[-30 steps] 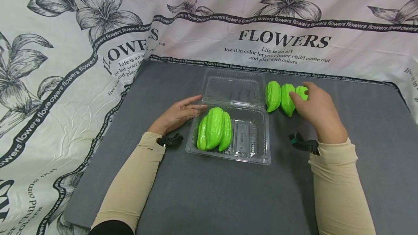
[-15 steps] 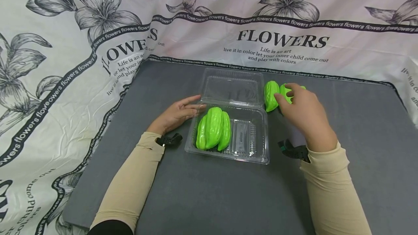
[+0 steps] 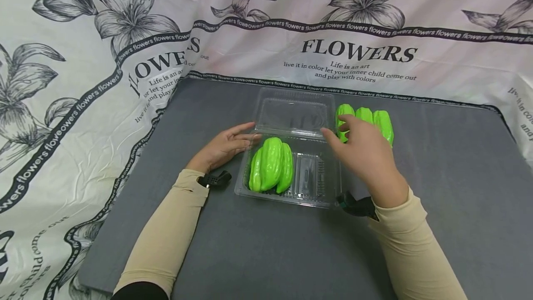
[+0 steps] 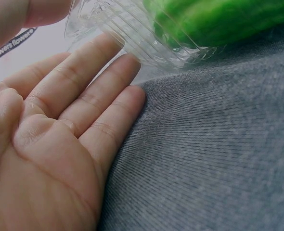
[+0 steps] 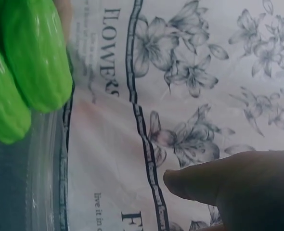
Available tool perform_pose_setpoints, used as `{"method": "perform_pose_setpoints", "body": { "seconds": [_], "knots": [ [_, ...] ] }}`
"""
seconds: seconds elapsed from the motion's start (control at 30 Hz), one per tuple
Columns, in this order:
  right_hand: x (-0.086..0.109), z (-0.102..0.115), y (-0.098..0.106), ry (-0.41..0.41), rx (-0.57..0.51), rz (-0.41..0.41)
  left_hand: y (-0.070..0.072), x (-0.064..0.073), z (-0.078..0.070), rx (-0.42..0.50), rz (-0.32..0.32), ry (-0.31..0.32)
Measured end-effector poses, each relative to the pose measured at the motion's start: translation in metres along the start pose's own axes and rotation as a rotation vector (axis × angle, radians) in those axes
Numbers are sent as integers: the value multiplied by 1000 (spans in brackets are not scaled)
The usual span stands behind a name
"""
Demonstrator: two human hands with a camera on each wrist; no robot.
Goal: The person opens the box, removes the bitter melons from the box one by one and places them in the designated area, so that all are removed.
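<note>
A clear plastic clamshell box (image 3: pixel 310 170) stands with its lid (image 3: pixel 293 110) folded back. In its left part lie several glossy, ridged green gourd-like pieces (image 3: pixel 271 163), one on top of the others. My left hand (image 3: pixel 225 147) rests beside the box, its straight fingertips (image 4: pixel 132 62) at the left wall in the left wrist view. My right hand (image 3: pixel 364 156) hovers over the box's right edge, thumb and fingers apart, nothing seen between them. Behind it three more green gourd-like pieces (image 3: pixel 384 126) lie in a row, partly hidden by the hand.
Grey cloth (image 3: pixel 266 249) covers the table. A white flower-print sheet (image 3: pixel 358 66) hangs along the back and left side. The raised lid stands between the box and that sheet, left of the row of green pieces.
My right hand has moved left and toward me, from the rightmost green piece across the row to the box's right edge. The left hand and the green pieces have stayed put.
</note>
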State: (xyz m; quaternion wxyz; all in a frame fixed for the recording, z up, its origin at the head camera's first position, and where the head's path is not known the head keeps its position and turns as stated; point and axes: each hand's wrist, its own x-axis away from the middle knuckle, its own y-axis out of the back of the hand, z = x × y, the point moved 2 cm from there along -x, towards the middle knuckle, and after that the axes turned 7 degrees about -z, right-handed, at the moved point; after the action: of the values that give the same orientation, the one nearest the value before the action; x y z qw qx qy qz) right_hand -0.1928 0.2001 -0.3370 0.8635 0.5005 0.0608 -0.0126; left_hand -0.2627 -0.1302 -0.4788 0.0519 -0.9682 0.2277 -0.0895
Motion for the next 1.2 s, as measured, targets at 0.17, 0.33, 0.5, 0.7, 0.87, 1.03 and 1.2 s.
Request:
{"method": "perform_pose_setpoints", "body": {
  "seconds": [0.17,0.33,0.5,0.7,0.87,1.03,1.2],
  "knots": [
    [6,11,-6,17,6,24,0,-1,0,2,3,-1],
    [11,20,-14,41,24,39,0,1,0,9,-3,4],
    [16,28,-25,72,39,48,0,1,0,19,-12,7],
    [20,33,-42,120,64,58,0,0,0,14,-5,6],
    [22,37,-55,160,88,69,0,-1,1,-4,7,0],
    [25,41,-66,172,84,88,0,0,1,-17,10,-1],
    [27,46,-73,183,84,107,1,-1,0,-17,11,-6]
  ]
}}
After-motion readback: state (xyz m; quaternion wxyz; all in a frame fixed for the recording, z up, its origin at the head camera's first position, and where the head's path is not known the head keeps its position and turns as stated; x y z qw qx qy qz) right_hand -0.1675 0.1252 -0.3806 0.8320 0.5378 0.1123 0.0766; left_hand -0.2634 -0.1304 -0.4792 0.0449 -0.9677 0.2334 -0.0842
